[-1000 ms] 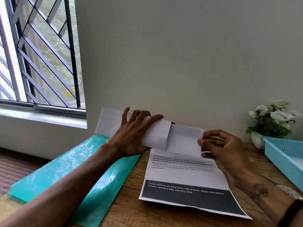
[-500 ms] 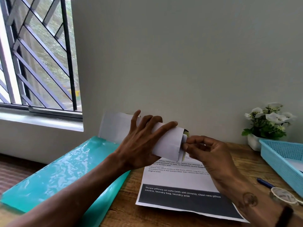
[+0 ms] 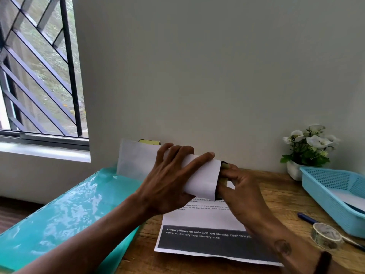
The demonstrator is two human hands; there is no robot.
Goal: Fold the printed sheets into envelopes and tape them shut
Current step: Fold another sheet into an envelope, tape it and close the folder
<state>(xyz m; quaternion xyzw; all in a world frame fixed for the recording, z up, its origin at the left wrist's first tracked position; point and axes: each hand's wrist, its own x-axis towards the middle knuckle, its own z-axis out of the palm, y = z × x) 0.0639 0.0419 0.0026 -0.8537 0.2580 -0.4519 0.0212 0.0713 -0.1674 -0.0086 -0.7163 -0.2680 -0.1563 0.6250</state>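
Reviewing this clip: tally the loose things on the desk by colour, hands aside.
White: 3, the folded sheet held in both hands, printed sheet, flower pot.
Turquoise or blue: 3, plastic folder, basket, pen.
Clear: 1, tape roll.
Total: 7.

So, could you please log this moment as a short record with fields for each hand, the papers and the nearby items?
left hand: left hand wraps around the folded sheet, held above the table
right hand: right hand pinches at the folded sheet's right end
flat sheet: printed sheet lies on the wooden table under the hands
tape: tape roll on table, right
pen: blue pen beside tape
basket: blue basket holds paper
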